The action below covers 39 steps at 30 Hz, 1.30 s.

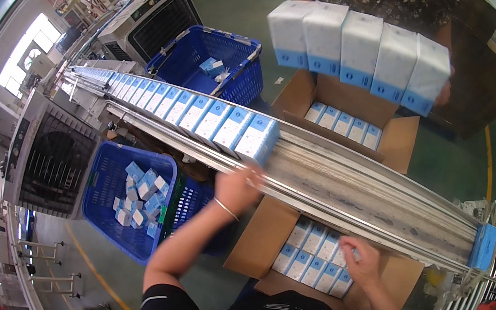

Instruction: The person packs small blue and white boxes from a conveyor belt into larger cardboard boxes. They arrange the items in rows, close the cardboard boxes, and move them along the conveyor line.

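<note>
Left hand (239, 188) sits at the end pack's (257, 141) six o'clock on the belt (372, 203); right hand (362, 261) at the carton's (259, 240) three o'clock, over packs (307, 258). Neither grip's state is clear.

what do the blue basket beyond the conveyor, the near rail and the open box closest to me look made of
Blue basket: probably moulded plastic with a slight sheen, judging by its even colour and perforated walls.
Near rail: likely metal, silvery and shiny in streaks; whether aluminium or steel, I can't tell.
Open box: looks like cardboard, matte brown with stiff fold-out flaps.
</note>
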Tool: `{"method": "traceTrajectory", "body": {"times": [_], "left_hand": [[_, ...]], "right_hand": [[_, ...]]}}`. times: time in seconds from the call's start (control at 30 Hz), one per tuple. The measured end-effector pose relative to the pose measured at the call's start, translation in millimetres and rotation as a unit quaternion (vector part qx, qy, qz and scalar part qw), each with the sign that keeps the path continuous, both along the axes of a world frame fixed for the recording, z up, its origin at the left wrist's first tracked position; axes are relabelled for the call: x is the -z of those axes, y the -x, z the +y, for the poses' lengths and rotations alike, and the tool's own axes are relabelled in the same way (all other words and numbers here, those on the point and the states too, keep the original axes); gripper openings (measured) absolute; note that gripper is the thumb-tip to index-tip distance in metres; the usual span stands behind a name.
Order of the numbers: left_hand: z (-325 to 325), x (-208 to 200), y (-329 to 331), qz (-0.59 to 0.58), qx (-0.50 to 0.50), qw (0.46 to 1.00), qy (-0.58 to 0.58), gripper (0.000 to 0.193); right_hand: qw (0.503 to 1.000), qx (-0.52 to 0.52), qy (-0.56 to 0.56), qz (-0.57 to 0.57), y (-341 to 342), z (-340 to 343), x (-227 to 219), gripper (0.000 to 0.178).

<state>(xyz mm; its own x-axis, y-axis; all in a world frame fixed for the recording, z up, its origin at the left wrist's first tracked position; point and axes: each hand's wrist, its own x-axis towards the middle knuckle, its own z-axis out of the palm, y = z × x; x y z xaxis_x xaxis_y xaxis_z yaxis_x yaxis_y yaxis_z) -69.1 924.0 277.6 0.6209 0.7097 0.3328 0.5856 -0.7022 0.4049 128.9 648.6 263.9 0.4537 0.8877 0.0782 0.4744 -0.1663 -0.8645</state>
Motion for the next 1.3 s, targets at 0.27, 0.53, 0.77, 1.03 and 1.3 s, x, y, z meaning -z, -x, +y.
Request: {"method": "traceTrajectory", "body": {"times": [0.27, 0.53, 0.77, 1.03, 1.3], "left_hand": [[219, 0, 61, 0.223, -0.222, 0.942, -0.119, 0.056], [242, 38, 39, 0.105, -0.078, 0.961, 0.242, 0.085], [47, 31, -94, 0.024, 0.018, 0.979, 0.201, 0.075], [-94, -62, -25, 0.037, 0.065, 0.983, 0.166, 0.071], [-182, 197, 9, 0.534, 0.416, 0.725, 0.126, 0.065]], "right_hand": [[0.951, 0.226, 0.101, -0.185, -33, 47, 15, 0.015], [0.968, 0.189, 0.157, -0.049, -60, 55, 30, 0.032], [0.958, 0.239, 0.154, 0.03, -107, 79, 7, 0.093], [0.95, 0.282, 0.127, -0.036, -35, -74, -83, 0.082], [0.885, -0.052, 0.462, 0.0, 22, -163, 126, 0.083]]}}
